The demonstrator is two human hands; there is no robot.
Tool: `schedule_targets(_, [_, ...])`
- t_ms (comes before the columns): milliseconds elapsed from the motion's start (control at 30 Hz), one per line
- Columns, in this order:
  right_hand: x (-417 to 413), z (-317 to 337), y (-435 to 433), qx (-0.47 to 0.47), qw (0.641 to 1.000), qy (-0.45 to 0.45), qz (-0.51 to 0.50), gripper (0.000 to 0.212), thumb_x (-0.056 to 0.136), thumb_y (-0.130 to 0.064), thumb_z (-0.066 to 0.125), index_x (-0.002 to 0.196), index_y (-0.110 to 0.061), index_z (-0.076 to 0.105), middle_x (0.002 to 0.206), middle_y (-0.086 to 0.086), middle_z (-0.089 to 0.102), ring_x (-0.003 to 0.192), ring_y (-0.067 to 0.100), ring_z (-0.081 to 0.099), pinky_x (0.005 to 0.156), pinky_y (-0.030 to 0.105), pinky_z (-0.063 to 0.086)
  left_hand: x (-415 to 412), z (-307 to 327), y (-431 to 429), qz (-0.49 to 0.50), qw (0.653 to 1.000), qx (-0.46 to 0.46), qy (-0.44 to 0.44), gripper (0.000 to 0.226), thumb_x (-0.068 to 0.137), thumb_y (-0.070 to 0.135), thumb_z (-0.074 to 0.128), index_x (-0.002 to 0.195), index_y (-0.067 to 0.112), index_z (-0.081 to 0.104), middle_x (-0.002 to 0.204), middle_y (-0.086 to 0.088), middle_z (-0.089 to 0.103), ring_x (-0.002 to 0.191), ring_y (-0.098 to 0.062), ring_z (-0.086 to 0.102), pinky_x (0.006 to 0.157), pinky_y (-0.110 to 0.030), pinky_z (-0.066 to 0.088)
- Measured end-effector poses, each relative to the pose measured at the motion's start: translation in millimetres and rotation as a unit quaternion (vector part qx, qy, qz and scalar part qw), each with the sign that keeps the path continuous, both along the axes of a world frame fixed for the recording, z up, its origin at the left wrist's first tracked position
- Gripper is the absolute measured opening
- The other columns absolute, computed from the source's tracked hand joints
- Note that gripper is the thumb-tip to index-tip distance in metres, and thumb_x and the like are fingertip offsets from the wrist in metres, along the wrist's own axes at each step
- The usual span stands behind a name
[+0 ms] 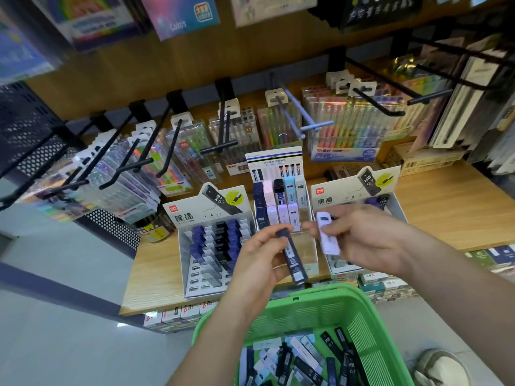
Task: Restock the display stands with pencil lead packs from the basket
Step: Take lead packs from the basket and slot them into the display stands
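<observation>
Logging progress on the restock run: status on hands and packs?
Left hand grips navy pack; right hand pinches lilac pack. Both held before middle stand, unslotted. Green basket holds more packs. Nothing in the way.

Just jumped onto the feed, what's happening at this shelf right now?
A person is restocking pencil lead packs. The left hand grips a dark navy pack and the right hand pinches a pale lilac pack, both held in front of the clear middle stand. Neither pack is in a slot yet. The green basket below holds many more packs, and the left stand has empty slots in its front rows.
</observation>
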State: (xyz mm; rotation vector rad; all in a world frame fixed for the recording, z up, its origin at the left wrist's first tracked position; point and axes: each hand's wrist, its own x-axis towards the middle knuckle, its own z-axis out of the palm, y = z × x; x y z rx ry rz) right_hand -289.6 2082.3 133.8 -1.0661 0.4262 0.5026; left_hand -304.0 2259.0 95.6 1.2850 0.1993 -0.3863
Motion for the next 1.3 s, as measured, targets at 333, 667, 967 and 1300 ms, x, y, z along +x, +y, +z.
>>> schedule_targets(333, [-9.2,-5.8,9.1,-0.114,0.989,-0.03,0.093,0.008,0.092,-0.015,0.066,0.099,-0.012,0.064,0.084,0.01,0.074,0.073,0.025,0.07,0.066,0.036,0.059,-5.4,-3.7,-8.1,0.043,0.999,-0.013,-0.03,0.036,0.065,0.013,0.079,0.099,0.006,0.068,0.091,-0.021,0.07,0.074,-0.023,0.07,0.063,-0.024,0.056])
schedule_targets(667, [-13.1,-3.4,7.7,-0.161,0.965,-0.076,0.194,0.014,0.092,-0.019,0.067,0.103,-0.016,0.058,0.092,0.012,0.076,0.066,0.018,0.069,0.051,0.021,0.05,15.5,18.0,8.1,-0.052,0.991,0.092,-0.088,0.019,0.082,0.016,0.07,0.097,0.026,0.076,0.081,0.006,0.065,0.071,-0.006,0.056,0.057,-0.019,0.044])
schedule_targets(967, [-10.8,-3.3,13.0,-0.119,0.977,-0.028,0.177,0.025,0.097,-0.028,0.059,0.106,-0.007,0.067,0.067,0.005,0.064,0.053,0.01,0.05,0.044,0.018,0.041,35.6,47.7,36.1,-0.161,0.95,0.221,-0.151,0.016,0.067,0.017,0.078,0.081,0.023,0.078,0.083,-0.012,0.072,0.075,-0.014,0.065,0.071,-0.022,0.055])
schedule_targets(1300, [-3.5,-6.8,20.6,-0.169,0.982,-0.024,0.078,0.019,0.101,-0.025,0.052,0.105,-0.011,0.064,0.062,-0.002,0.043,0.05,0.008,0.034,0.04,0.017,0.03,48.2,46.6,50.0,-0.047,0.931,0.322,-0.166,0.015,0.091,0.007,0.062,0.084,0.014,0.073,0.062,0.001,0.068,0.056,-0.007,0.06,0.055,-0.016,0.051])
